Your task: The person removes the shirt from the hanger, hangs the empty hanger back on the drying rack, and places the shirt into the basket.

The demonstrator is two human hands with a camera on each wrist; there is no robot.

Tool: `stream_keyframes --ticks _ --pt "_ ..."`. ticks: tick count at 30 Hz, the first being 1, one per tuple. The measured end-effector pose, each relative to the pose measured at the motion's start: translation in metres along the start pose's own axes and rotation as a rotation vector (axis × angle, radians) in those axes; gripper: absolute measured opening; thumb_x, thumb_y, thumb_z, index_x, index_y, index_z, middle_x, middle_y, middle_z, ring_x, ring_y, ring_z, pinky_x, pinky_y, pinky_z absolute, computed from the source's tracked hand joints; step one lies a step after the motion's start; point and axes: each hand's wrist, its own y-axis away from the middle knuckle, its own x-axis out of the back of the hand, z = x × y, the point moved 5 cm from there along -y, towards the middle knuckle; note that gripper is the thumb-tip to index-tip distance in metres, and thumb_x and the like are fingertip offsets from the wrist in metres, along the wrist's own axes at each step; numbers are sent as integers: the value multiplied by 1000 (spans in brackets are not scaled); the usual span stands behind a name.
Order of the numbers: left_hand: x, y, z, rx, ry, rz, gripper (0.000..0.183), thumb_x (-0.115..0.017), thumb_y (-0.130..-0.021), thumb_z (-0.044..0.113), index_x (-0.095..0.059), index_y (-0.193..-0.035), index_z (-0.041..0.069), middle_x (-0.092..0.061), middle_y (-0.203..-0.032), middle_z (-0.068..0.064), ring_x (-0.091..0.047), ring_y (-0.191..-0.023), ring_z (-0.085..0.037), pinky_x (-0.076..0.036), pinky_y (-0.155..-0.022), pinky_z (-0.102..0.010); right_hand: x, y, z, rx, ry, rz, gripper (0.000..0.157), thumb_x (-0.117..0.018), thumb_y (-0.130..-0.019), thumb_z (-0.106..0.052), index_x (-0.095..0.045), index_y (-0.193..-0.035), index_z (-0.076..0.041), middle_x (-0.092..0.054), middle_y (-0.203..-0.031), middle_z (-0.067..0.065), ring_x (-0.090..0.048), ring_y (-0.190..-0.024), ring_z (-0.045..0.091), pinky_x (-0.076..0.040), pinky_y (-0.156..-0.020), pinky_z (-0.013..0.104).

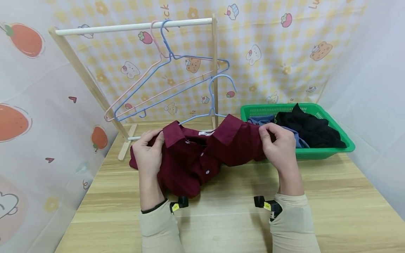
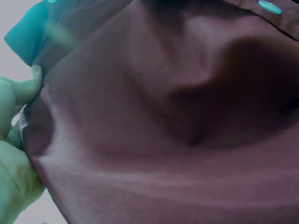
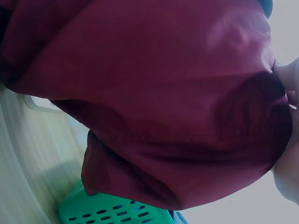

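A dark red button-up shirt [image 1: 190, 165] is held up above the table, with a light blue hanger [image 1: 212, 105] inside its collar and the hook sticking up. My left hand [image 1: 150, 151] pinches the shirt at the shoulder beside the left collar point. On the other side, my right hand [image 1: 280, 146] pinches the opposite shoulder or sleeve. In the left wrist view the shirt cloth [image 2: 117, 116] fills most of the picture, thumb at its edge. The right wrist view shows the cloth [image 3: 163, 93] hanging in folds from the fingers. The hanger's arms are mostly hidden by the shirt.
Behind stands a rack with a white bar [image 1: 133, 28] and wooden posts, carrying a pink hanger [image 1: 136, 82] and a blue hanger [image 1: 190, 88]. A green basket [image 1: 316, 153] at the right holds black clothing [image 1: 310, 128] and blue clothing. Everything rests on a wooden table [image 1: 227, 225].
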Motion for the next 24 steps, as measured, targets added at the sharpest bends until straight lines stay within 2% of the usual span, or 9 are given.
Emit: stream_keyframes --ticks 11,14,17,24 --pt "-1 3 -4 5 20 7 12 -76 -94 -2 -78 -97 -13 -70 -83 26 -62 -85 0 -50 -76 -15 4 2 -5 76 18 47 24 -67 -100 -9 -73 -78 -1 -70 -69 15 -47 -65 -3 -34 -59 16" --pt "0 4 -5 7 34 6 13 -76 -94 -2 -78 -97 -14 -71 -83 26 -64 -85 1 -51 -77 -15 5 2 -9 110 61 79 39 -65 -101 -14 -62 -63 -6 -55 -56 8 -40 -56 3 -26 -53 18" --pt "1 5 -6 14 49 -1 13 -77 -94 -2 -78 -98 -14 -72 -84 25 -65 -85 0 -52 -78 -16 7 1 -14 145 119 114 50 -62 -103 -20 -49 -55 -11 -40 -51 4 -34 -51 9 -19 -51 21" --pt "3 7 -4 30 83 -9 15 -75 -95 -3 -76 -98 -17 -75 -85 21 -66 -84 -3 -52 -76 -17 13 0 -22 142 116 191 59 -58 -106 -22 -42 -51 -10 -36 -49 5 -31 -49 14 -17 -51 23"
